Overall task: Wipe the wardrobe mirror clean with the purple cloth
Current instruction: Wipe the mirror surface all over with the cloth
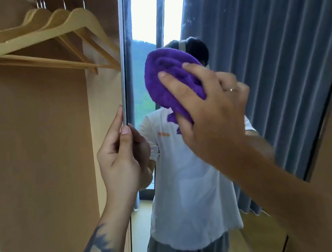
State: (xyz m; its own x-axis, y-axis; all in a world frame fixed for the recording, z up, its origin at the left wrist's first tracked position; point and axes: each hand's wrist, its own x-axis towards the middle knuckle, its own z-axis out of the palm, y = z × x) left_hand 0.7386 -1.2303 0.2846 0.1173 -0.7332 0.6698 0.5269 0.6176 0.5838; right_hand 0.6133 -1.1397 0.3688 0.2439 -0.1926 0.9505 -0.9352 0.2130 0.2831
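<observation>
Steadying the mirror (256,53) by its edge: left hand (121,162) pinching the frame so the panel stays put. Beyond and right of that grip, right hand (206,108) clutching the bunched purple cloth (168,80), pressing it flat against the glass. Farther left, wooden hangers (47,35) hanging idle.

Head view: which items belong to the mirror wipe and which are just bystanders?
In the job:
- purple cloth, bunched, gripped by the right hand
- mirror, cloth pressed on the glass
- left hand, gripping the mirror's left edge

Bystanders:
- wooden hangers inside the wardrobe
</observation>
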